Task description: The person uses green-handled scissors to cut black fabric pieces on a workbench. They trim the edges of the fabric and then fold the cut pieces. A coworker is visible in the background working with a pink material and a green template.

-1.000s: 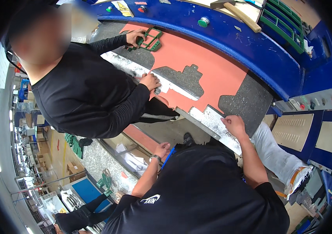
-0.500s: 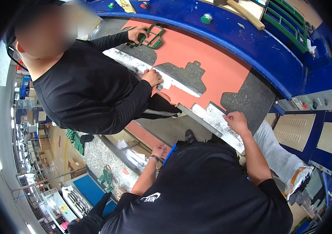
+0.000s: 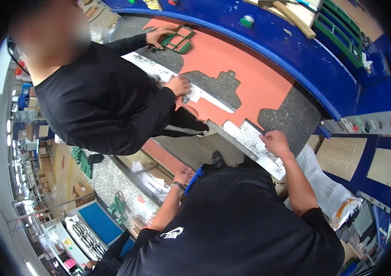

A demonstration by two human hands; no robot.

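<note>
My right hand (image 3: 275, 143) is at the near right edge of a coral-coloured sheet (image 3: 255, 83), over the white-dusted strip of the table. Its fingers are curled into a pinch; what lies between them is hidden. My left hand (image 3: 184, 175) hangs low beside a narrow blue edge (image 3: 194, 181), fingers loosely bent and apart, with nothing visible in them. Dark cut-out shapes show through the coral sheet. Across from me, a co-worker's one hand (image 3: 159, 36) rests on a green cutting die (image 3: 178, 40), the other hand (image 3: 178, 86) on the sheet's near edge.
A blue machine beam (image 3: 232, 23) with a green button (image 3: 247, 21) runs behind the table. A wooden-handled tool (image 3: 294, 19) and a green frame (image 3: 340, 32) lie on top of it. To my right stand a control panel (image 3: 365, 124) and a white sack (image 3: 324, 184).
The view has shifted slightly. The co-worker's head has turned or leaned, with one hand still on the green die. My hands hold nearly the same places.
</note>
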